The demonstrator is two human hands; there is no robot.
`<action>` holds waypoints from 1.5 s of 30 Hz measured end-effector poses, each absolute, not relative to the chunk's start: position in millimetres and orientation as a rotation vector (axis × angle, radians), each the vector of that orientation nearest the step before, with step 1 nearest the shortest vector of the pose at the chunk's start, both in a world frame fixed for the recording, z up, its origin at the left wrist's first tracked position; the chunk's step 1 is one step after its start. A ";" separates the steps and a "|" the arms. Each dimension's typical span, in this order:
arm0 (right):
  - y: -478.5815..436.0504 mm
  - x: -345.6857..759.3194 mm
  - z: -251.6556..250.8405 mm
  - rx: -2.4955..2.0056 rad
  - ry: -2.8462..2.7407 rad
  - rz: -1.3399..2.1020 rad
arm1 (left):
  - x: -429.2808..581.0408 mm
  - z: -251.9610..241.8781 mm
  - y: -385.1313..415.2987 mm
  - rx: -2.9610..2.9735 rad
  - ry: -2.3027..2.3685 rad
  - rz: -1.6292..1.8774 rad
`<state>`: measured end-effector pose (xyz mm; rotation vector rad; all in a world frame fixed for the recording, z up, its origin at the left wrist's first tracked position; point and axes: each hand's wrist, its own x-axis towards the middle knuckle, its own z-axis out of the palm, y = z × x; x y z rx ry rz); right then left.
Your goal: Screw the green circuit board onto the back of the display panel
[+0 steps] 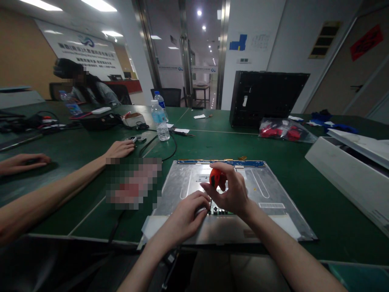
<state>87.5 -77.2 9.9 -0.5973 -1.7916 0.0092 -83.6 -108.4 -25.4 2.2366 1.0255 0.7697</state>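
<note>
A flat silvery display panel lies on the table in front of me, with a blue circuit strip along its far edge. My right hand grips the red-and-black handle of a screwdriver, held upright over the panel. Its thin shaft points down at a small green circuit board in the middle. My left hand rests beside that shaft with its fingers curled together at the board's left end. Whatever is between those fingertips is hidden.
Co-workers' hands rest on the green table at left. Water bottles stand beyond the panel, with cables nearby. A black monitor, a bag of red items and a white case are at right. Another person sits far left.
</note>
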 end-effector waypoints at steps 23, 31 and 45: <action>-77.9 88.8 12.4 -0.565 -1.822 0.003 | -83.4 -24.3 -109.3 2.235 1.035 0.757; -81.8 92.7 14.6 -0.558 -1.862 0.123 | -83.5 -22.2 -109.2 2.230 0.983 0.746; -79.0 88.7 14.9 -0.551 -1.824 0.007 | -82.8 -23.5 -109.1 2.214 1.013 0.766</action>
